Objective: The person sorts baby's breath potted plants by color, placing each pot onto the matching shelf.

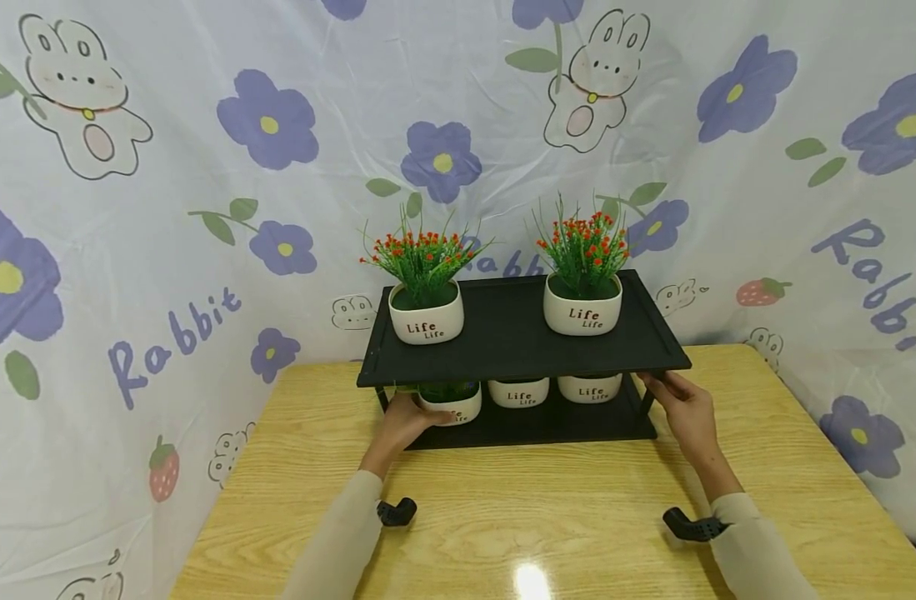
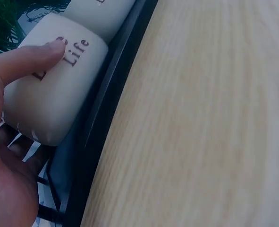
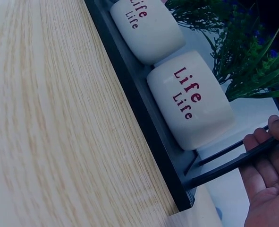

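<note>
A black two-tier shelf (image 1: 503, 354) stands on the wooden table. My left hand (image 1: 401, 429) reaches in at its left end and grips a white "Life" flowerpot (image 2: 54, 99) on the lower tier. The thumb lies across the pot's lettered front, with the other fingers round its side. At the right end, my right hand (image 1: 683, 412) holds the black shelf post (image 3: 233, 163), fingers curled round it below the top board. Two more white pots, a middle pot (image 1: 518, 392) and a right pot (image 3: 191, 101), sit on the lower tier. Their plants are mostly hidden in the head view.
On the top board stand two white pots with red flowers, a left pot (image 1: 427, 323) and a right pot (image 1: 582, 315). Behind hangs a curtain (image 1: 352, 192) printed with rabbits and purple flowers. The wooden table (image 1: 533, 508) extends in front of the shelf.
</note>
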The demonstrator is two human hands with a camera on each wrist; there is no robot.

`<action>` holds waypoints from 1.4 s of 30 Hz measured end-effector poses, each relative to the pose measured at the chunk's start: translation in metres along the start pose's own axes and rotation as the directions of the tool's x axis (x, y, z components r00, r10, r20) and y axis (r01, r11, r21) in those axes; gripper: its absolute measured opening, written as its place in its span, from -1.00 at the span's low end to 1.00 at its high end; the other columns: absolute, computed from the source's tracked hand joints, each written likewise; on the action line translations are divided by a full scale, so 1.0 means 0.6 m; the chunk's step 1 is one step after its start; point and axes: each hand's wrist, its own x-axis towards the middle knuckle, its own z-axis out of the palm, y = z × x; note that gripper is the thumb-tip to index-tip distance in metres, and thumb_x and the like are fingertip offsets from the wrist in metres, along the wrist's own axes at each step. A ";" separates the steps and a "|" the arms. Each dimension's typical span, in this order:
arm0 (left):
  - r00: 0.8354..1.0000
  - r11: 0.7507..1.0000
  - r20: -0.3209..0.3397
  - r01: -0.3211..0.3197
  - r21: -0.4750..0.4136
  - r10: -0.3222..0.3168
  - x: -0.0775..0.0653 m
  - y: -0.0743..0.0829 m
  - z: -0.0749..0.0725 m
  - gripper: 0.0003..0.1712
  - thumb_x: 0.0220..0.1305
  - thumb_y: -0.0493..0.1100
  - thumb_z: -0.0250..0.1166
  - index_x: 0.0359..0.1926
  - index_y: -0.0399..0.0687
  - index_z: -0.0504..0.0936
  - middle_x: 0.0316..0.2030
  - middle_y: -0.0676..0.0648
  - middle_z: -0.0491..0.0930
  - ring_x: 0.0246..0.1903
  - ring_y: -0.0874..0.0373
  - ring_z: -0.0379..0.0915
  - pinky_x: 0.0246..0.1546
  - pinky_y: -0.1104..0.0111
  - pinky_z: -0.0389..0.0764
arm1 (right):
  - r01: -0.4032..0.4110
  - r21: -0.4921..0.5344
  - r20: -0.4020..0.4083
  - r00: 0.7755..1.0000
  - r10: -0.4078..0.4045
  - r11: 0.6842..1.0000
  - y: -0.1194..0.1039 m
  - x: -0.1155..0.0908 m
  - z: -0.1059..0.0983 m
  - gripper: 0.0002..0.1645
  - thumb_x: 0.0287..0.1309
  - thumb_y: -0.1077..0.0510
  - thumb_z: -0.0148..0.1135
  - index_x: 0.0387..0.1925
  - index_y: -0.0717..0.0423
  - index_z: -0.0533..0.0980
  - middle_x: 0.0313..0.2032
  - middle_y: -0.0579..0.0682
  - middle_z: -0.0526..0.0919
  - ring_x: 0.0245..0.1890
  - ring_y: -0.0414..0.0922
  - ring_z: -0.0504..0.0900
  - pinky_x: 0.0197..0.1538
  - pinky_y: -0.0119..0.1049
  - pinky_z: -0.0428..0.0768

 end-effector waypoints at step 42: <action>0.996 0.965 -0.040 -0.086 -0.248 0.079 0.035 -0.002 0.018 -0.14 0.35 -0.23 0.50 0.56 0.06 0.30 0.47 -0.21 0.39 0.46 -0.23 0.37 0.45 -0.15 0.46 | 0.014 0.064 0.011 1.000 -0.014 0.998 -0.002 -0.002 0.000 -0.42 0.51 0.12 0.31 0.39 0.35 0.51 0.01 -0.27 0.82 0.05 -0.50 0.72 0.15 -0.59 0.62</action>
